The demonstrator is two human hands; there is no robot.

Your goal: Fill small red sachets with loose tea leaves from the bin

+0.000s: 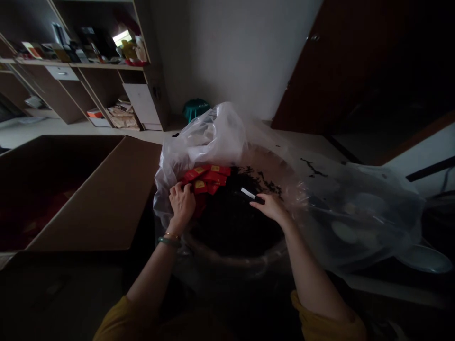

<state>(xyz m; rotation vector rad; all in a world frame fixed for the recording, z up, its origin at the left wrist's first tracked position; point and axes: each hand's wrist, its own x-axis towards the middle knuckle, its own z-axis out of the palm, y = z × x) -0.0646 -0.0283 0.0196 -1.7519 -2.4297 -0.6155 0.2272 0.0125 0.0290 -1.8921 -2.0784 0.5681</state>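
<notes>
A large round tub [231,259] lined with clear plastic holds loose dark leaf-like material [234,222]. On its left side lies a pile of small red packets [213,176] with yellow labels. My left hand [183,202] rests at the left edge of this pile, its fingers bent and a little apart, touching the packets; no packet shows lifted in it. Over the dark material, my right hand [272,207] is closed around a small tool [248,193] with a flat white end and a dark handle. The white end points left toward the packets.
An open cardboard box [95,199] stands at the left, with dim red packets [53,208] inside. Clear plastic sheeting [355,213] spreads to the right, near a pale dish [424,259]. Behind are a green stool [196,109], a cluttered shelf unit [106,66] and a brown door [341,61].
</notes>
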